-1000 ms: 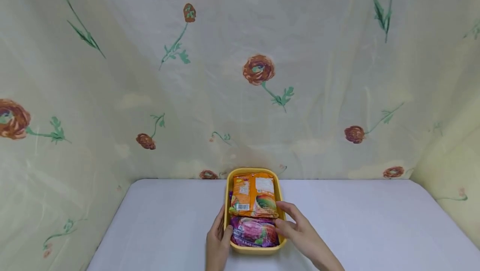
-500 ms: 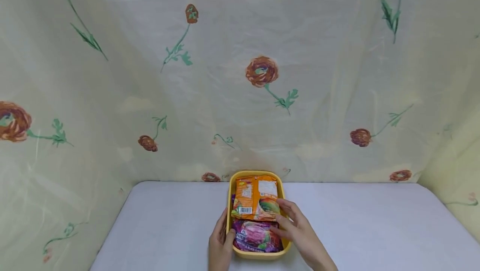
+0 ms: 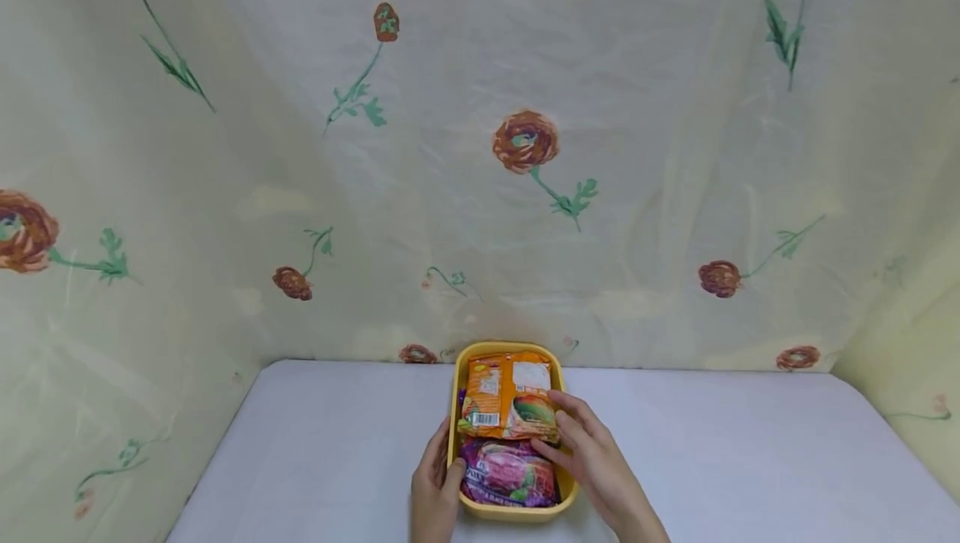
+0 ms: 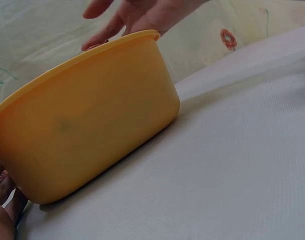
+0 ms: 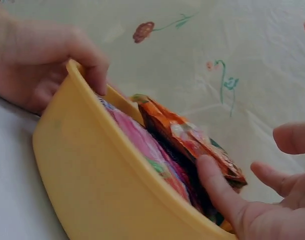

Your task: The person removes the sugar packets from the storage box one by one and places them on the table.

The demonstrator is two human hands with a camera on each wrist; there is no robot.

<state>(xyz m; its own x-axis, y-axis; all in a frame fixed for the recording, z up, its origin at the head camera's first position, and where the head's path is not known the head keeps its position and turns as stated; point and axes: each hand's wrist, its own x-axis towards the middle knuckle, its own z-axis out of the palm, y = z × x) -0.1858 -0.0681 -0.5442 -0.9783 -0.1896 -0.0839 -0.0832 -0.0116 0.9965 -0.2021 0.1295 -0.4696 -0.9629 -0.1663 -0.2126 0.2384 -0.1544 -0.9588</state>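
Note:
A yellow plastic container (image 3: pixel 517 514) stands on the white table, holding an orange packet (image 3: pixel 491 401) that lies partly over a purple packet (image 3: pixel 510 476). My left hand (image 3: pixel 435 489) grips its near left side; in the right wrist view the thumb of that left hand (image 5: pixel 52 55) hooks over the rim. Over the right side of the container, my right hand (image 3: pixel 600 464) has its fingers spread and loosely bent. One fingertip touches the lower edge of the orange packet (image 5: pixel 187 137), seen in the right wrist view. The container's outer wall (image 4: pixel 92 120) hides the packets in the left wrist view.
A pale curtain (image 3: pixel 420 193) with brown-orange flowers and green stems hangs behind the table and along both sides. The white tabletop (image 3: pixel 712 451) extends to the left and right of the container, whose far end lies near the back edge.
My right hand has moved a little left, its fingers reaching further over the packets. My left hand stays on the container's side. The head view has shifted slightly.

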